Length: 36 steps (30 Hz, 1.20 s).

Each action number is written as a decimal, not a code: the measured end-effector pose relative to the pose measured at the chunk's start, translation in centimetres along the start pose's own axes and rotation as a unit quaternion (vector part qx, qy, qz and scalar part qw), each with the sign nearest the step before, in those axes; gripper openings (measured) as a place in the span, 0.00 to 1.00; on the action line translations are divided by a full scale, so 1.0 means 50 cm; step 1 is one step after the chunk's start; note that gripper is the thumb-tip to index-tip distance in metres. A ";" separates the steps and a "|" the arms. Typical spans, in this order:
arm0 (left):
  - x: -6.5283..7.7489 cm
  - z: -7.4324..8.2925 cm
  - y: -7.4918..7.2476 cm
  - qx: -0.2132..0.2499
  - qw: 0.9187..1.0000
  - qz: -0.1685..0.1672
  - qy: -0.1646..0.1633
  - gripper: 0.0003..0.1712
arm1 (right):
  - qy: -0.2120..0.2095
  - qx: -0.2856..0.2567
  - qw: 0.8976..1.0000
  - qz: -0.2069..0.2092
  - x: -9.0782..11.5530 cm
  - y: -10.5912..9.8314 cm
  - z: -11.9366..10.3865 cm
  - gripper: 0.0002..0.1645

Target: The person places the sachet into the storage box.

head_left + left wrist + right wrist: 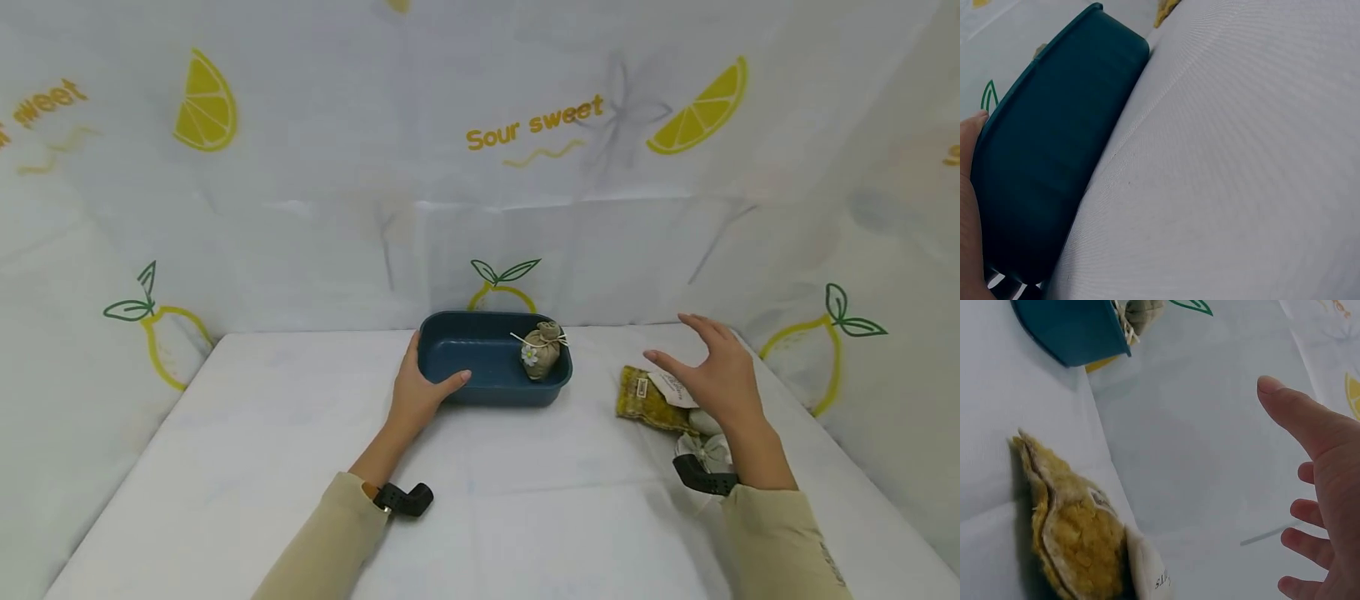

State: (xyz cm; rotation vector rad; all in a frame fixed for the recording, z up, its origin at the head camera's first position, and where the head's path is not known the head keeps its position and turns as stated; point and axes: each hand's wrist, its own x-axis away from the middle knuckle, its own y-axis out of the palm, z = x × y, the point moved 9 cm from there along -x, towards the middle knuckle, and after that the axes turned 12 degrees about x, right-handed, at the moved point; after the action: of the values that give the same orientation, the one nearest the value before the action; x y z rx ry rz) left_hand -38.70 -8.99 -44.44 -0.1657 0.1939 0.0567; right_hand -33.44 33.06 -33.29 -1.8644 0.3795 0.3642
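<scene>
The left hand [422, 396] grasps a blue rectangular plastic bin [497, 396]; a beige cloth drawstring pouch [543, 357] sits inside, rightward; the right hand [726, 379], fingers released, hangs near a fuzzy mustard packet [643, 408].

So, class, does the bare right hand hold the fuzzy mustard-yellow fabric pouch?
No, a visible gap separates the right hand from the pouch.

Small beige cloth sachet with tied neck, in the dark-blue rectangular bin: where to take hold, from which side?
Best bet: pinch the gathered neck of the small beige cloth sachet from above. The neck is narrow and seems to point up; walls of the dark-blue rectangular bin surround the rounded body. Avoid the white flower on the sachet's front left.
</scene>
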 end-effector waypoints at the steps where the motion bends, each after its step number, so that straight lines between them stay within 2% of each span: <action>1: 0.000 0.001 -0.002 0.000 1.000 0.001 0.001 0.66 | 0.002 0.003 1.000 -0.003 -0.001 0.004 0.006 0.50; 10: -0.001 0.001 -0.005 -0.001 1.000 0.000 0.000 0.66 | 0.034 0.018 0.996 -0.082 0.002 0.075 0.074 0.59; 18: -0.002 0.003 -0.004 -0.004 1.000 0.001 0.001 0.66 | 0.042 0.052 0.990 -0.125 0.009 0.109 0.105 0.65; 25: -0.004 0.003 -0.004 -0.008 1.000 0.000 0.001 0.66 | 0.046 0.089 0.982 -0.162 0.013 0.128 0.120 0.68; 31: -0.002 0.004 -0.005 -0.006 1.000 0.000 0.002 0.65 | 0.067 0.114 0.971 -0.201 0.019 0.132 0.127 0.71; 36: -0.002 0.004 -0.004 -0.004 1.000 0.000 0.003 0.66 | 0.076 0.128 0.965 -0.215 0.026 0.134 0.133 0.71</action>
State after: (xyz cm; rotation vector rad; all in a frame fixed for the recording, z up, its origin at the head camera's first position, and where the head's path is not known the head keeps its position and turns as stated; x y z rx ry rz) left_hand -38.77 -9.16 -44.21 -0.1742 0.1993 0.0561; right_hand -35.60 37.23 -41.59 -1.6668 0.1090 -0.1189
